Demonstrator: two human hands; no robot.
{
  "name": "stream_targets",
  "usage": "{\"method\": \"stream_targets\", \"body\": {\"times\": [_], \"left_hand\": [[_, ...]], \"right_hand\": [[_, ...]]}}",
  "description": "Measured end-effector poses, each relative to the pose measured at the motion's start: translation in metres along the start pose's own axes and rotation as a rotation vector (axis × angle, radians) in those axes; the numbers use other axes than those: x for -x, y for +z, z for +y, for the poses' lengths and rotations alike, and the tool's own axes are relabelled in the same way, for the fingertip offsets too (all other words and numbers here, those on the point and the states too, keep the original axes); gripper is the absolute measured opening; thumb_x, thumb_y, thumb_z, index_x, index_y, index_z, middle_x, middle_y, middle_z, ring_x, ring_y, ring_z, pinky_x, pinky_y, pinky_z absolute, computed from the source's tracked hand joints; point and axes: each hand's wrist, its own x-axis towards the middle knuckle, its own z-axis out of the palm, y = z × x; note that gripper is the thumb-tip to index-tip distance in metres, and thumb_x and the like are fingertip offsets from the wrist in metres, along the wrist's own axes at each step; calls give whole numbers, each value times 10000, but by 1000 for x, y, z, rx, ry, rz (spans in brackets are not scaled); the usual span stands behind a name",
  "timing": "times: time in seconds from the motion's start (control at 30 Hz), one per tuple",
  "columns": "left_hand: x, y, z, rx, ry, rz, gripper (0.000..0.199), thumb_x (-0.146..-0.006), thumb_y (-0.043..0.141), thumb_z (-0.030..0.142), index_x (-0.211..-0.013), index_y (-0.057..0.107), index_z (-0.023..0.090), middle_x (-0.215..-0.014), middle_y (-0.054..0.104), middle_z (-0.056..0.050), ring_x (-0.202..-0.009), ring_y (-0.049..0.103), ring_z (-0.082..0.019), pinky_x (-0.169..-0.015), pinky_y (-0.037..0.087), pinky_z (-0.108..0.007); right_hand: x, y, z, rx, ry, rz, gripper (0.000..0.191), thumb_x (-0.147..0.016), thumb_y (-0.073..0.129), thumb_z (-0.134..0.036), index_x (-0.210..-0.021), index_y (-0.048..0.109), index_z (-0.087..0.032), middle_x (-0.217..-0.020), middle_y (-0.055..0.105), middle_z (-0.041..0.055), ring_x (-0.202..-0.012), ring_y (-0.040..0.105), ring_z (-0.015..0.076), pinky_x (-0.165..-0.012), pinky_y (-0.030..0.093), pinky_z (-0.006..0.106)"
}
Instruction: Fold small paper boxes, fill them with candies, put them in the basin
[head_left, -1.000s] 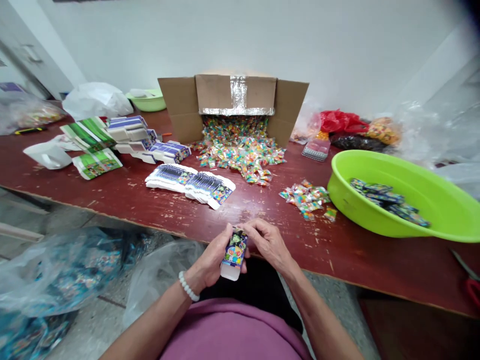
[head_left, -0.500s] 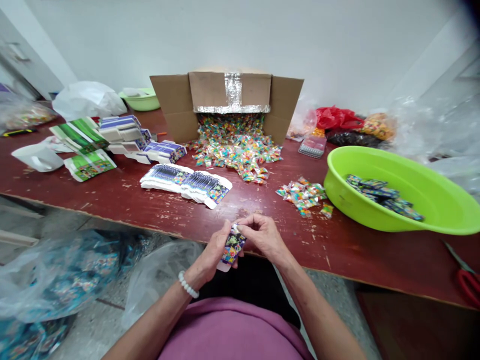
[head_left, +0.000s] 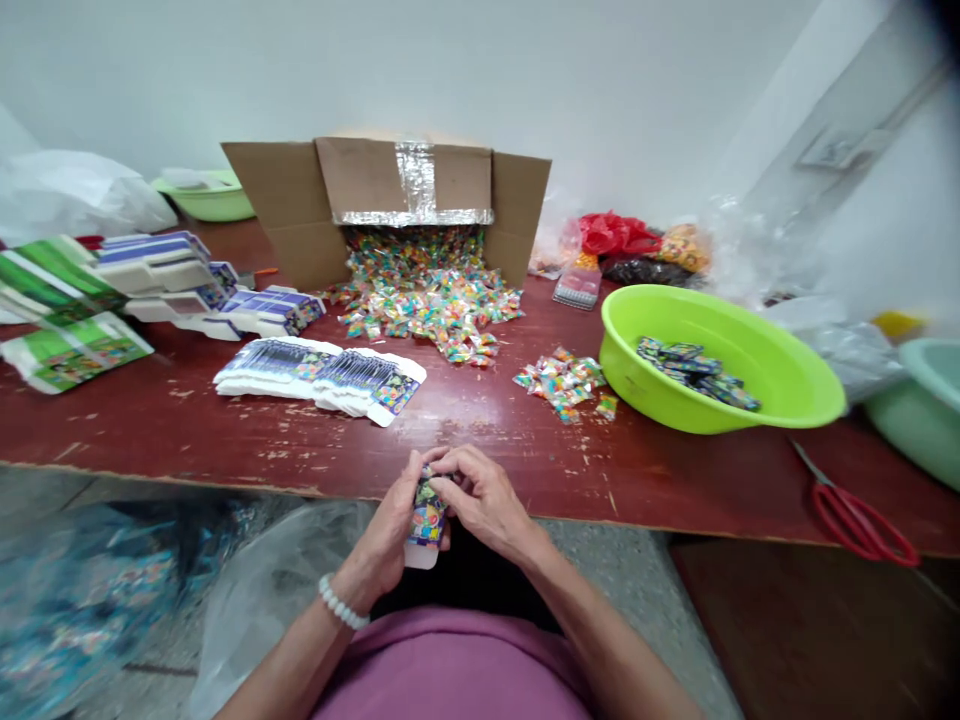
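My left hand (head_left: 394,530) is wrapped round a small printed cardboard box (head_left: 427,525), dark with bright pictures, held in front of the table's edge. A white flap sticks out at its lower end. The fingers of my right hand (head_left: 480,495) close over the upper end of the same box, covering it. Beyond my hands, a fanned row of flat printed boxes (head_left: 322,375) lies on the table. A small pile of wrapped candies (head_left: 562,382) is off to the right, by a lime-green basin (head_left: 720,400) that has several dark printed packs (head_left: 697,370) in it.
An opened carton (head_left: 281,215) at the back spills wrapped candies (head_left: 427,305) onto the red table (head_left: 315,450). Purple boxes (head_left: 262,310) and green boxes (head_left: 82,350) are stacked at left. Red-handled scissors (head_left: 862,520) lie at the right edge, near a pale green tub (head_left: 926,405).
The view has turned to the right, showing the scissors and pale tub more fully. My right fingers have gone from pinching the box's top white flap to pressing over that end.
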Motion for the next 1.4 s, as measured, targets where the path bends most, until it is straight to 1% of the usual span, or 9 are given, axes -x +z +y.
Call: {"method": "stream_targets", "body": {"times": [0.1,0.23,0.4,0.57,0.73,0.83,0.97,1.2,1.4], "left_hand": [[0,-2,4,44,3,-74,450,-866,616,486,-1239,538,247,-830,681,-25,-545,644,-157,-492,489,-251],[-2,-16,10,-39,12,-89,406,-787,754,322,-1131,565,218,-1016,697,-62,-810,675,-160,-686,528,-242],[-4,-38,10,-216,44,4,458,-639,869,273,-966,556,208,-812,638,24,-689,616,-123,-609,510,-214],[-3,-41,25,-122,48,70,624,-628,872,302,-1158,554,217,-874,643,8,-728,654,-153,-604,553,-254],[-10,-33,29,-77,78,121,508,-632,862,361,-1009,598,146,-774,663,-24,-538,624,-138,-429,518,-235],[-12,-29,23,-1,90,144,492,-610,875,331,-938,551,159,-766,672,-18,-488,624,-137,-387,495,-221],[-3,-25,15,50,15,-6,452,-657,850,277,-885,472,188,-859,703,-46,-645,709,-207,-516,556,-269],[9,-15,11,-16,-107,-434,512,-604,825,154,-1076,627,149,-928,661,-47,-708,636,-146,-683,583,-327],[5,-10,11,-112,-15,-383,494,-723,702,200,-1201,580,185,-957,683,-60,-695,670,-158,-650,509,-259]], "right_hand": [[-6,-40,23,261,-27,106,189,-924,574,-317,-1048,690,-233,-1096,689,59,-1045,615,192,-947,480,339],[-9,-134,68,825,199,580,391,-929,492,-328,-1267,587,-155,-1273,612,162,-1183,532,288,-1047,383,463],[3,-193,105,1064,418,551,423,-870,545,-287,-1247,601,-103,-1342,564,217,-1180,510,350,-977,390,476],[7,-181,101,991,339,550,322,-897,440,-207,-1098,670,-101,-1110,686,190,-1051,595,283,-954,411,408],[6,-134,65,693,283,704,373,-963,406,-377,-1151,623,-140,-1038,709,143,-877,661,241,-800,488,366],[6,-84,34,245,189,560,338,-947,484,-436,-1108,631,-179,-961,715,81,-790,664,191,-708,503,305],[2,-37,3,228,90,377,213,-931,535,-343,-1004,669,-194,-892,719,57,-778,660,180,-731,495,296],[-5,-37,-11,260,0,132,321,-859,619,-230,-1179,642,-219,-984,708,46,-821,649,173,-741,505,283],[-8,-46,-12,247,4,109,118,-874,639,-295,-908,729,-227,-859,742,27,-761,673,185,-688,507,282]]}}
